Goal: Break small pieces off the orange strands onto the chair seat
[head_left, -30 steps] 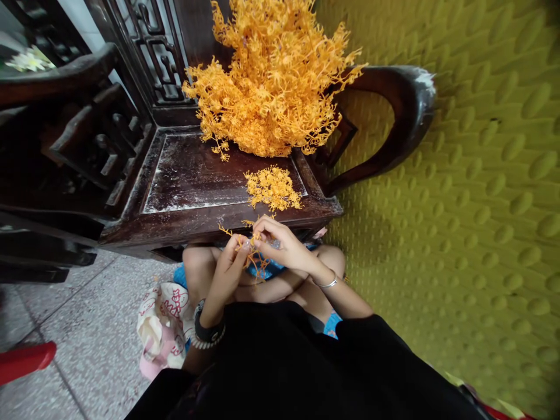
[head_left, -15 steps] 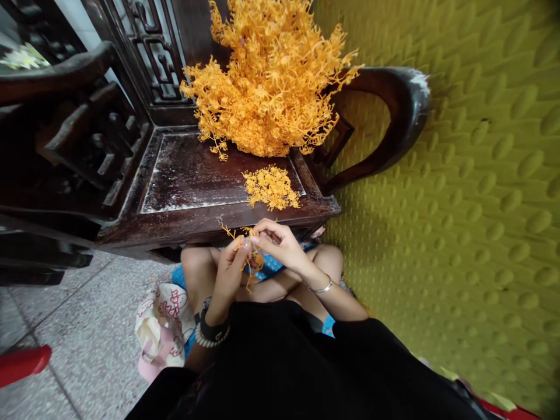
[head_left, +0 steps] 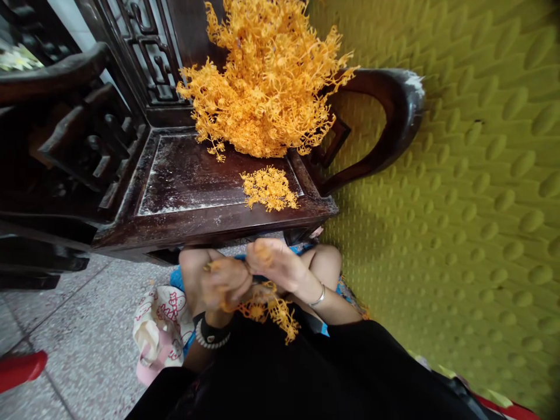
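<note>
My left hand (head_left: 225, 284), blurred by motion, is closed on thin orange plastic-looking flower sprigs (head_left: 284, 318), which trail out below it over my lap. Against it, my right hand (head_left: 277, 263) is curled with a bit of orange showing at its fingers; the exact grip is smeared. Beyond both hands, a small flat heap of the same orange sprigs (head_left: 270, 188) lies near the front edge of the dark wooden chair seat (head_left: 184, 169). Behind that heap rises a big tangled pile of orange sprigs (head_left: 262, 93).
The chair's curved armrest (head_left: 402, 111) stands at the right, beside a yellow-green textured sheet (head_left: 472, 233). A white and pink cloth bag (head_left: 160, 332) rests on the speckled floor (head_left: 87, 326) at the left. A red object (head_left: 21, 370) pokes in from the left edge.
Both hands have dropped lower, towards my lap, from a fingertip pinch just before the seat edge. More of the orange sprigs now hang out below the hands.
</note>
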A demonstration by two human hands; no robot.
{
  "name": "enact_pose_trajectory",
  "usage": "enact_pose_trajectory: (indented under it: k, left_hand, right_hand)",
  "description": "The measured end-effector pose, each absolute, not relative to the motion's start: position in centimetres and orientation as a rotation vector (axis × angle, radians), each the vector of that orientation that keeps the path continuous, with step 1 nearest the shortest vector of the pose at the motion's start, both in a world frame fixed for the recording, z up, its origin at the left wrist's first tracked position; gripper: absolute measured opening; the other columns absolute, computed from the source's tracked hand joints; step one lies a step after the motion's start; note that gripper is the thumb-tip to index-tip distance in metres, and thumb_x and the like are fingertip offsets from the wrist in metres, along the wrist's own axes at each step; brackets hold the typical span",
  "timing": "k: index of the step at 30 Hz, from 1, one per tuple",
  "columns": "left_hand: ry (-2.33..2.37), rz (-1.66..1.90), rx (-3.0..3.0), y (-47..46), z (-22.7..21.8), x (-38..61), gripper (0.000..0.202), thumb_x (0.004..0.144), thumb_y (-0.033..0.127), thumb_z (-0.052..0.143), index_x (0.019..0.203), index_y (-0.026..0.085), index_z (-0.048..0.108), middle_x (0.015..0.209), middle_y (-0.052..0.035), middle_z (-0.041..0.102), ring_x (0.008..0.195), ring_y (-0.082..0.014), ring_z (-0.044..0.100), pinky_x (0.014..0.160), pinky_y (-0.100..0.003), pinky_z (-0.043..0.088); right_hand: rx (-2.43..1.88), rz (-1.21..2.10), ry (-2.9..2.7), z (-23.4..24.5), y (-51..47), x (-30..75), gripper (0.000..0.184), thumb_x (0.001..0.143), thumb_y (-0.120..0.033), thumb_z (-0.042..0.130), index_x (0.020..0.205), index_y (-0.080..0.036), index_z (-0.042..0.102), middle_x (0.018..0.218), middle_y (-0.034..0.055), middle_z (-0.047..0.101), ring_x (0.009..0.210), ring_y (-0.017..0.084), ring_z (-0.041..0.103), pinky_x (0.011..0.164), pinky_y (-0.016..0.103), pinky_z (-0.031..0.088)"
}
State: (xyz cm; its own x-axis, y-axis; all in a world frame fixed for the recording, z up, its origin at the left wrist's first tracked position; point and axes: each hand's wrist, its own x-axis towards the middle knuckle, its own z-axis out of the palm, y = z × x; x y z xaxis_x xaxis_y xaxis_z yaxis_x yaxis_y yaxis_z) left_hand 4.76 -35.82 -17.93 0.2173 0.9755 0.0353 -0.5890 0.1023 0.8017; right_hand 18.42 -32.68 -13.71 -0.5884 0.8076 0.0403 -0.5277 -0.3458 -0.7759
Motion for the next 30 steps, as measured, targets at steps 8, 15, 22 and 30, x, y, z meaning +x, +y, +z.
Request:
enact_pose_trajectory:
  k: [8,15,22,30]
  left_hand:
    - [0.328,1.496,0.61,-35.4,-15.5,5.7,0.052,0.081,0.037,0.056,0.052,0.019,0.017,0.044,0.0088,0.004,0.038,-0.0069,0.006,0.032,-0.016,0.021]
    - [0.204,1.438,0.45,-34.9,-16.0,5.3,0.047,0.081,0.03,0.06,0.054,0.019,0.022,0.045,0.0088,0.008,0.04,-0.007,0.011,0.039,-0.013,0.031]
    - [0.196,1.503,0.354,-34.5,-16.1,5.3,0.045,0.082,0.026,0.06,0.058,0.019,0.022,0.047,0.0086,0.011,0.041,-0.0071,0.009,0.04,-0.011,0.031]
    - [0.13,1.514,0.328,-33.3,-15.8,4.9,0.044,0.082,0.024,0.059,0.06,0.019,0.021,0.048,0.0086,0.014,0.042,-0.0067,0.012,0.042,-0.011,0.033]
  right_hand:
    - [-0.603,1.605,-1.142,-14.0,-30.9,19.4,0.028,0.078,-0.042,0.068,0.071,-0.019,0.052,0.066,-0.0032,0.045,0.056,0.009,0.04,0.057,0.025,0.036]
    - [-1.275,0.321,-1.727,-13.8,-23.4,23.8,0.013,0.083,-0.03,0.061,0.08,-0.018,0.063,0.076,0.0014,0.062,0.065,0.013,0.051,0.072,0.031,0.038]
    - [-1.578,-0.131,-1.999,-15.3,-19.8,24.3,0.026,0.091,-0.03,0.049,0.076,-0.017,0.065,0.085,0.0073,0.065,0.086,0.023,0.053,0.082,0.039,0.03]
    - [-1.445,-0.038,-1.943,-16.3,-19.1,24.2,0.015,0.084,-0.031,0.058,0.089,-0.018,0.063,0.09,0.0069,0.063,0.092,0.024,0.053,0.083,0.038,0.035]
